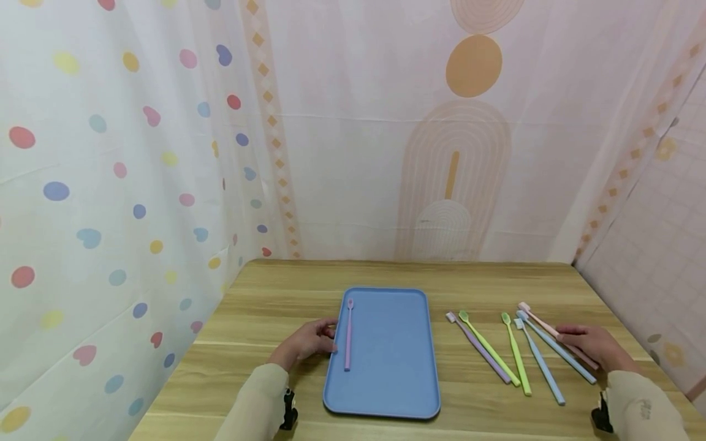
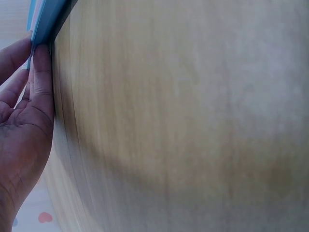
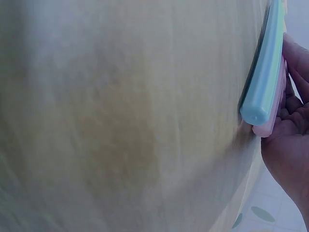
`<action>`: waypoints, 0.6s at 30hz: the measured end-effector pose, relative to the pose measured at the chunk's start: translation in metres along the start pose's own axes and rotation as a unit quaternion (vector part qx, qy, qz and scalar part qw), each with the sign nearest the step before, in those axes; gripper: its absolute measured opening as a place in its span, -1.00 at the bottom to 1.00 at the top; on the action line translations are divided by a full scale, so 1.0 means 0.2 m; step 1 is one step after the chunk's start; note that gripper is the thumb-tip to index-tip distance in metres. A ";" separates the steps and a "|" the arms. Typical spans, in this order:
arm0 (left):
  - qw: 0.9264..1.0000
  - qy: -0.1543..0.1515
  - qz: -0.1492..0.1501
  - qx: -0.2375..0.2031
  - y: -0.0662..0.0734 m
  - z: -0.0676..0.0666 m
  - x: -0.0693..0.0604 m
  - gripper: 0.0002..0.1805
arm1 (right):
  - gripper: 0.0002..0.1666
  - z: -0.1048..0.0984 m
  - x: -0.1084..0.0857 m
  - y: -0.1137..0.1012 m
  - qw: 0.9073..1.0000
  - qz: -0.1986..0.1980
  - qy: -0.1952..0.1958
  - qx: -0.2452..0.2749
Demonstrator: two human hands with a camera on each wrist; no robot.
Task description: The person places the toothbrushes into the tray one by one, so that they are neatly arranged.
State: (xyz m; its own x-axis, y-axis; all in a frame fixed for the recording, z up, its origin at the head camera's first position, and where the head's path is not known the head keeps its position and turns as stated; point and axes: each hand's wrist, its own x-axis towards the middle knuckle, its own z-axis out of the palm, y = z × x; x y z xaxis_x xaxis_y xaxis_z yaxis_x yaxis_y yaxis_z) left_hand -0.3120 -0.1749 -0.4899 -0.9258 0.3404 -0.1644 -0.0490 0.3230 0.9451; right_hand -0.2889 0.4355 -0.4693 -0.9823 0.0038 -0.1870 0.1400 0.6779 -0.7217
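A blue tray [image 1: 380,355] lies on the table with a purple toothbrush [image 1: 349,337] along its left side. My left hand [image 1: 311,340] grips the tray's left rim; in the left wrist view its fingers [image 2: 42,72] are at the blue edge [image 2: 47,24]. Over on the right, my right hand [image 1: 592,344] pinches a pink toothbrush [image 1: 543,321], which lies on or just above the table; I cannot tell which. A light blue toothbrush [image 1: 562,350] lies close beside it, its handle end [image 3: 258,108] large in the right wrist view. The right fingertips are partly hidden.
Between tray and right hand lie another blue toothbrush [image 1: 540,361], two green toothbrushes [image 1: 488,346] and a second purple toothbrush [image 1: 480,348], heads toward the back. The wooden table [image 1: 265,294] ends at patterned curtains [image 1: 342,184] behind and on both sides.
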 end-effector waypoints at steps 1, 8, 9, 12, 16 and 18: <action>1.000 0.000 0.002 0.000 0.00 0.00 0.00 -0.25 | -0.39 0.00 0.00 -0.01 1.000 -0.002 -0.001 -0.005; 1.000 0.002 0.006 -0.003 0.00 0.00 -0.01 -0.25 | -0.40 0.02 0.01 -0.03 0.999 -0.011 0.014 -0.028; 1.000 0.003 0.004 -0.002 0.00 0.00 -0.01 -0.25 | -0.40 0.02 0.01 -0.03 0.999 -0.014 0.016 -0.027; 1.000 0.004 0.001 -0.001 0.00 -0.01 -0.01 -0.24 | -0.43 0.02 0.01 -0.02 0.999 -0.016 0.020 -0.021; 1.000 0.001 0.002 0.001 0.00 -0.01 -0.01 -0.24 | -0.42 0.01 0.00 -0.01 1.000 -0.012 0.020 0.002; 1.000 0.000 0.003 0.000 0.00 0.00 -0.01 -0.24 | -0.40 0.01 0.00 -0.01 1.000 -0.007 0.022 0.017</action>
State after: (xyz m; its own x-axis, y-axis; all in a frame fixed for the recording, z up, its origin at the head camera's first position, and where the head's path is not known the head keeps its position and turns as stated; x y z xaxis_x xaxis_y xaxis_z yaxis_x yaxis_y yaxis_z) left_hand -0.3110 -0.1763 -0.4898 -0.9259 0.3425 -0.1593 -0.0439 0.3213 0.9459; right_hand -0.2886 0.4329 -0.4684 -0.9887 0.0274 -0.1477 0.1296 0.6534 -0.7458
